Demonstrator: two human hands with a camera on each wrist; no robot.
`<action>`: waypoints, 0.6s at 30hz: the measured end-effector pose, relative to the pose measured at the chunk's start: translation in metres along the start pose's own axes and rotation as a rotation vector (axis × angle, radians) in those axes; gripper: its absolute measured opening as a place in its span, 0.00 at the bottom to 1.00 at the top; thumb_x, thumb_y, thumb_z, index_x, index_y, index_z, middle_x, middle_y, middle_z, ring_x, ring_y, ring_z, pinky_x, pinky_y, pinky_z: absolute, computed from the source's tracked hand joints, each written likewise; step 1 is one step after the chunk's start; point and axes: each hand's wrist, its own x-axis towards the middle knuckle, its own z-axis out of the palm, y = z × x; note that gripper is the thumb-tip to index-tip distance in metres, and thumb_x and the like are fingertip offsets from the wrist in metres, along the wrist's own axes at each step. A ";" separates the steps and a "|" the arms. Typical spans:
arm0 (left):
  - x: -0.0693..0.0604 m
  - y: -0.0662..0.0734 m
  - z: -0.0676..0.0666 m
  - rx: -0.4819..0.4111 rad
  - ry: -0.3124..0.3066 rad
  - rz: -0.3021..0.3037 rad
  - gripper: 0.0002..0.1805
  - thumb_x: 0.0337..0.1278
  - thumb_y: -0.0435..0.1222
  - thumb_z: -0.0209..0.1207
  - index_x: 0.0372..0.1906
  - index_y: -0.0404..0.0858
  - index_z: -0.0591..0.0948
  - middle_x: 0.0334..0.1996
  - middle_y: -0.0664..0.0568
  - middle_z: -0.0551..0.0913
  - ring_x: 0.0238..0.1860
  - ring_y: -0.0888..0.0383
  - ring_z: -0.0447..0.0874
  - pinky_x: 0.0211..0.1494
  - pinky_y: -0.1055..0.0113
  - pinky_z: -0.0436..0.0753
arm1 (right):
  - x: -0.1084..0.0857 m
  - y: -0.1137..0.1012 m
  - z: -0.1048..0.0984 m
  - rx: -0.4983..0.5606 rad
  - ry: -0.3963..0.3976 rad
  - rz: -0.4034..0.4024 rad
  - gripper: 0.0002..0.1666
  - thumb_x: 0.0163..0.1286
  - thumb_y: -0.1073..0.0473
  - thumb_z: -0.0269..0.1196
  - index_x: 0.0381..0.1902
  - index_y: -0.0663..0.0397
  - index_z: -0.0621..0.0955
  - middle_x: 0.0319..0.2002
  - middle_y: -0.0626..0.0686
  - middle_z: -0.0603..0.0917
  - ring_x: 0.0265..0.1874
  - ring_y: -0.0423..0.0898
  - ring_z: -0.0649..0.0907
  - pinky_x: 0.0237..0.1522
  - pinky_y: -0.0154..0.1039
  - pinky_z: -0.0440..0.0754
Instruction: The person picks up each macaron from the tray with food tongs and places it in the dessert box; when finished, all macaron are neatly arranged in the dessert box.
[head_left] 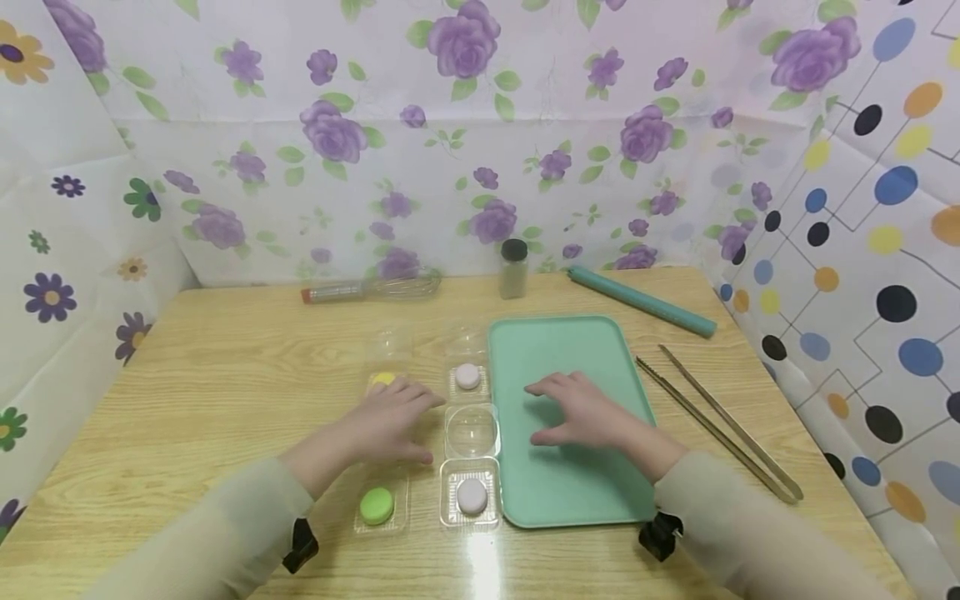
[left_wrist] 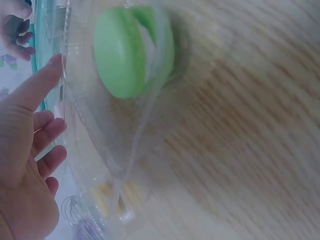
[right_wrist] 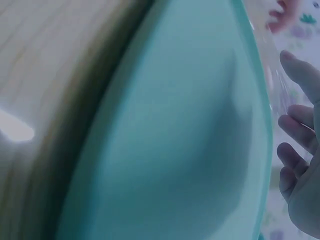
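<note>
My left hand (head_left: 386,421) hovers with loosely spread fingers over the left clear plastic boxes, holding nothing. Below it a green macaron (head_left: 377,506) lies in an opened box; its pale filling shows in the left wrist view. Partly behind the fingers is a yellow macaron (head_left: 382,379). Two pale lilac macarons, a far one (head_left: 468,376) and a near one (head_left: 472,496), sit in boxes between the hands, with a clear lid (head_left: 472,432) folded back between them. Over the green tray (head_left: 555,346), my right hand (head_left: 588,412) is held with parted fingers, gripping nothing and casting a shadow.
Metal tongs (head_left: 720,425) lie right of the tray. Along the back are a whisk (head_left: 375,289), a black-capped jar (head_left: 513,271) and a teal roll (head_left: 641,302). Patterned cloth (head_left: 420,167) hangs behind and at both sides of the wooden table (head_left: 225,375).
</note>
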 end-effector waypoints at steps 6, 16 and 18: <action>0.002 0.002 0.002 0.010 0.010 -0.005 0.43 0.38 0.54 0.69 0.62 0.40 0.70 0.59 0.49 0.73 0.59 0.48 0.65 0.60 0.49 0.64 | 0.013 -0.016 0.014 0.022 -0.048 -0.042 0.42 0.52 0.41 0.70 0.61 0.55 0.72 0.57 0.54 0.75 0.54 0.54 0.70 0.55 0.49 0.68; 0.003 0.003 0.003 0.058 0.024 -0.016 0.45 0.35 0.56 0.70 0.62 0.41 0.71 0.58 0.51 0.73 0.57 0.50 0.66 0.58 0.52 0.64 | 0.023 -0.024 0.023 0.019 -0.068 -0.011 0.45 0.50 0.42 0.71 0.62 0.54 0.70 0.58 0.54 0.74 0.56 0.55 0.70 0.58 0.49 0.67; 0.003 0.003 0.004 0.071 0.020 -0.021 0.45 0.34 0.57 0.69 0.63 0.42 0.71 0.57 0.52 0.73 0.56 0.51 0.66 0.58 0.53 0.64 | 0.025 -0.025 0.024 0.015 -0.074 -0.007 0.45 0.50 0.42 0.71 0.62 0.54 0.70 0.58 0.53 0.74 0.55 0.54 0.70 0.58 0.48 0.68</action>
